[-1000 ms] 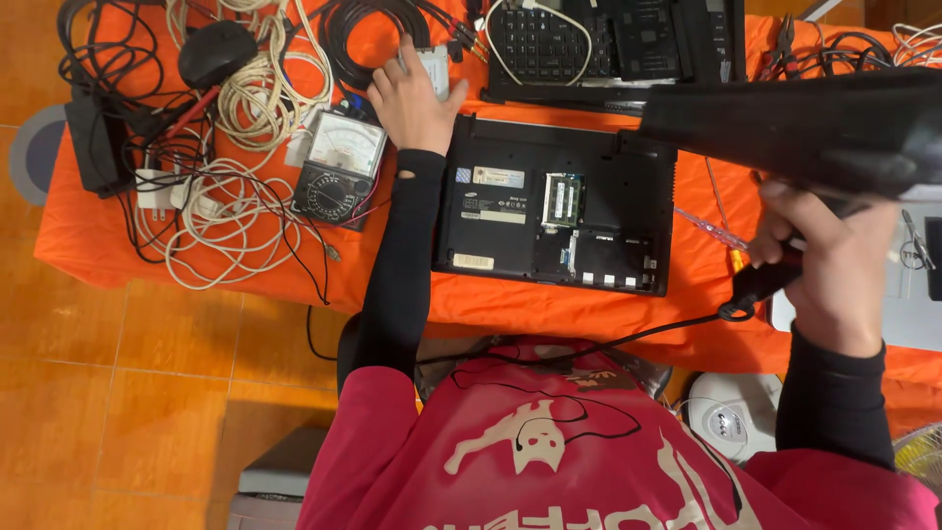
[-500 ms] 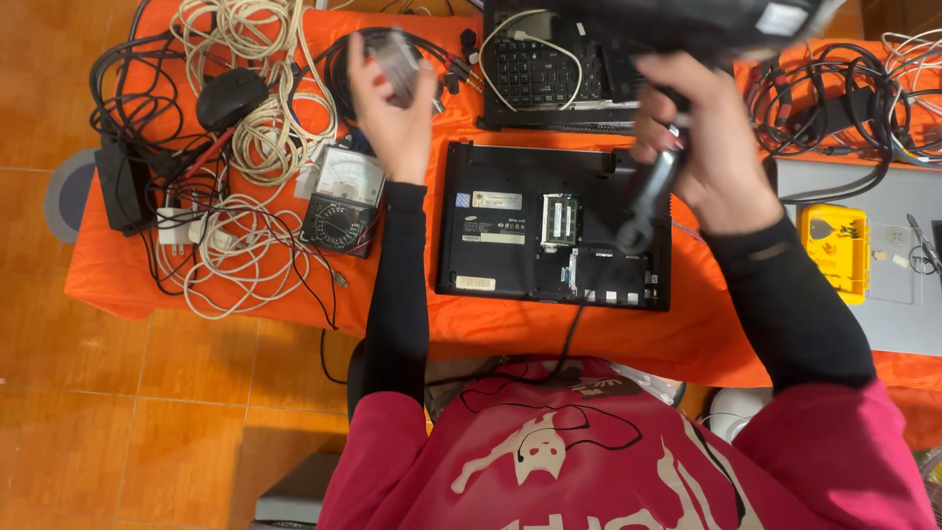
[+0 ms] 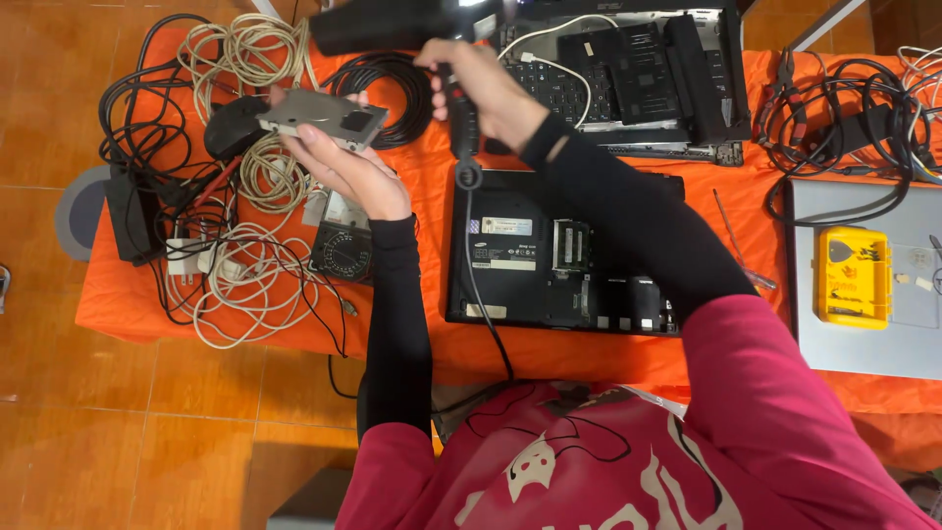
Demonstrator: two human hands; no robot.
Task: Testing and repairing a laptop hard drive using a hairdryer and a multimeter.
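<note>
1. The left hand [image 3: 348, 167] is raised over the left part of the orange table [image 3: 589, 358], palm up, fingers curled under a flat grey metal drive [image 3: 322, 116] that it grips by its near edge; the drive is lifted clear of the cloth.

2. The right hand [image 3: 486, 88] is clenched round the handle of a black hot-air blower [image 3: 397, 25], whose barrel points left along the top edge of the view, just above the drive. Its black cord [image 3: 481, 294] drops from the handle across the open laptop base and off the near table edge.

3. The black laptop base [image 3: 564, 250], underside up, lies in the middle of the table, its front edge close to the table's near edge, with a strip of bare cloth in front.

4. Under the left hand sits an analogue meter [image 3: 343, 245], crowded by a tangle of white and black cables [image 3: 231, 265] that spills to the left table edge.

5. A second opened laptop [image 3: 638, 79] fills the far side, touching the base's back edge or very nearly.

6. On the right, a yellow parts case [image 3: 854, 275] rests on a silver laptop [image 3: 863, 344]; between that and the base is a band of open cloth with a thin screwdriver [image 3: 741, 245] on it.

7. Orange floor tiles [image 3: 147, 432] show open room to the left of the person.
</note>
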